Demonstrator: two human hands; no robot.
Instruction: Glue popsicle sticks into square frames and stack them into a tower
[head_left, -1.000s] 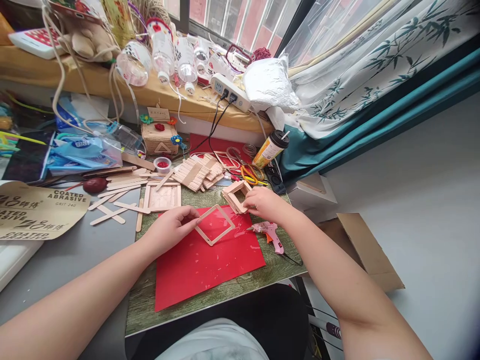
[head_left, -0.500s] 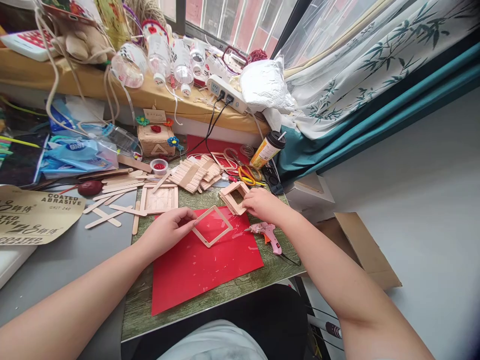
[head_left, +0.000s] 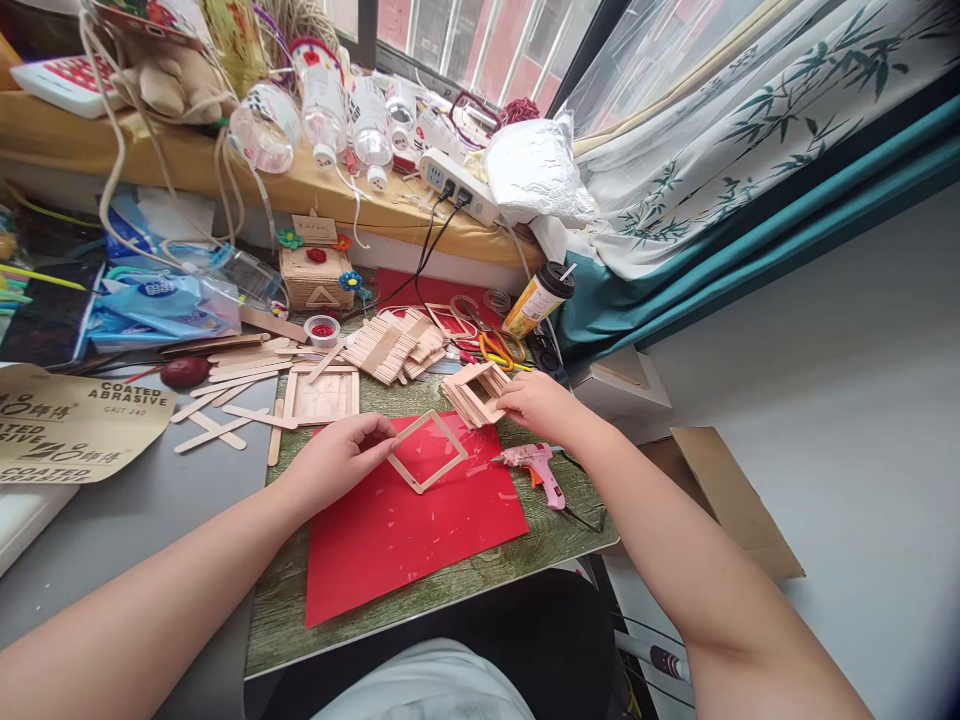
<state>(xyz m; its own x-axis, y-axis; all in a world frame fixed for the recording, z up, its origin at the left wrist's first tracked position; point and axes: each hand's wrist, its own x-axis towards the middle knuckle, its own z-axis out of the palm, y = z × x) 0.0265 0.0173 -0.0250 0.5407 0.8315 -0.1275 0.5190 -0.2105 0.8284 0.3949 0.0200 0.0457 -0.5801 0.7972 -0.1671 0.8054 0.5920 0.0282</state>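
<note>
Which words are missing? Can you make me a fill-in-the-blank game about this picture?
The left hand holds one thin wooden ____ over the red sheet.
The glue gun is mostly coloured ____.
A straw pokes up from the cup's black ____.
The stack is touched by the ____.

Missing words: frame; pink; lid; right hand.

- Sheet: red, lower centre.
- Glue gun: pink, orange trigger.
- Tabletop: mottled green.
- Curtain: white with dark green bamboo, upper right.
- Drape: teal.
- Frame: pale tan.
- Cup: yellow and white, black lid.
</note>
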